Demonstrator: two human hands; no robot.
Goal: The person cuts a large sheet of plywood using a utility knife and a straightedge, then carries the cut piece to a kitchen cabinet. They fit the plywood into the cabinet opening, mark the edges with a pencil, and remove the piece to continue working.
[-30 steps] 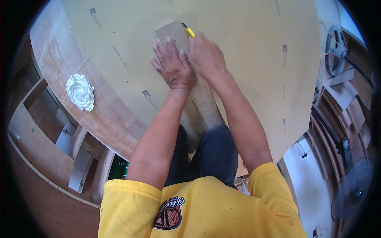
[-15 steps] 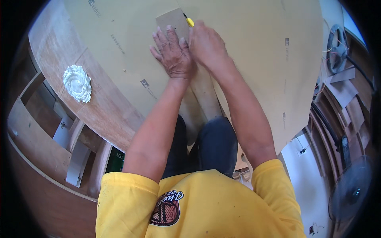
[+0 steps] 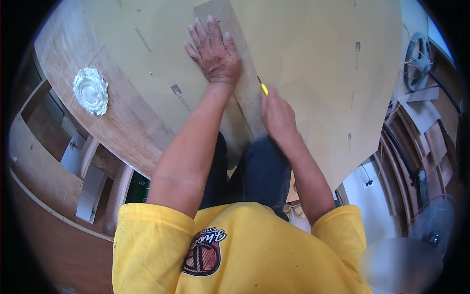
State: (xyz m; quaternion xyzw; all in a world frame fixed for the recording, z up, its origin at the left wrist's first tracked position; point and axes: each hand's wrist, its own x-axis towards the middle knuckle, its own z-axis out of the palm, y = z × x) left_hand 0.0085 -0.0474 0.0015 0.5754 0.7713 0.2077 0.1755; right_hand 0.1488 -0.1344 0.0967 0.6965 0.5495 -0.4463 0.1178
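Note:
My left hand (image 3: 214, 57) lies flat with spread fingers on a long narrow board strip (image 3: 245, 63), pressing it against the large tan sheet (image 3: 313, 59). My right hand (image 3: 279, 115) is closed round a yellow utility knife (image 3: 264, 89). Its dark blade tip meets the sheet at the strip's right edge, lower and to the right of my left hand. The strip runs from the far side toward my legs.
The sheet lies over a wooden worktop (image 3: 127, 98). A ruffled white ornament (image 3: 91, 91) rests at the left. Open wooden compartments (image 3: 46, 132) stand to the left. A standing fan (image 3: 433, 225) and leaning board offcuts (image 3: 431, 132) are at the right.
My right hand has drawn the utility knife toward me and to the right along the strip's edge. My left hand stays pressed on the strip, slightly farther up in view.

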